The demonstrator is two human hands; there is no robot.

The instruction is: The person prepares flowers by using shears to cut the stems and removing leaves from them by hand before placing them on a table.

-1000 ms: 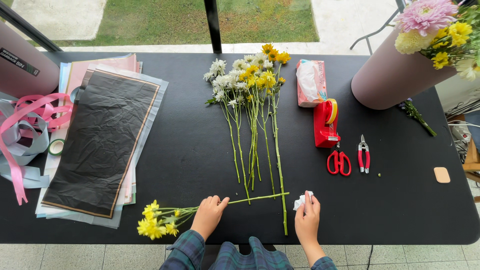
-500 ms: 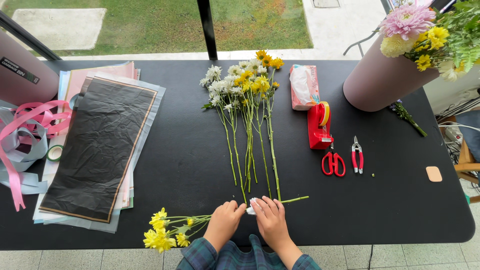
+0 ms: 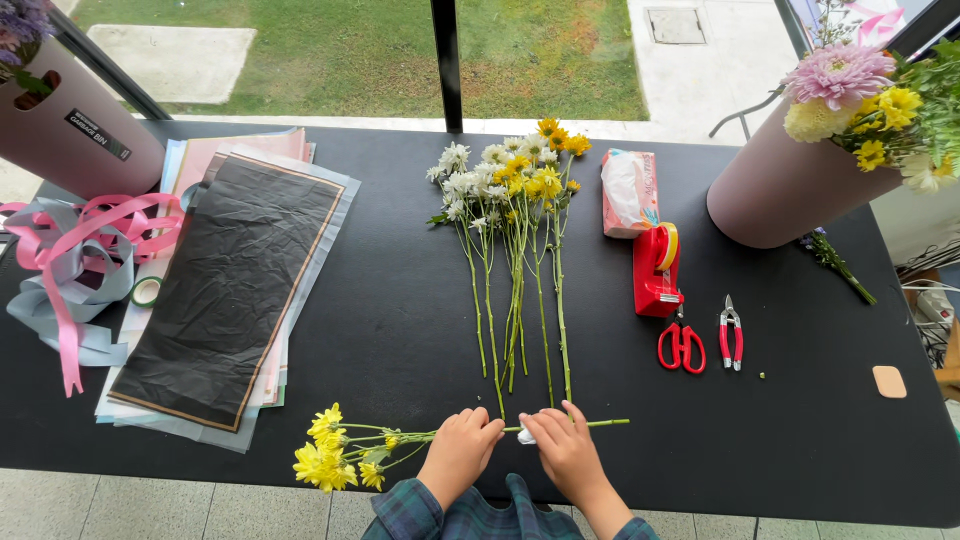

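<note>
Black tabletop (image 3: 400, 330) fills the frame, with grass seen through glass at the top. At lower centre a yellow flower stem (image 3: 400, 440) is pinched by the left hand (image 3: 460, 450) and right hand (image 3: 570, 450), white tape (image 3: 526, 436) between them.

**One head view, looking down**

A single camera on the person's head looks steeply down over the black table (image 3: 400, 330) from its near edge, facing a window and grass beyond. Both hands sit close at the bottom; the far table edge lies near the top.
</note>
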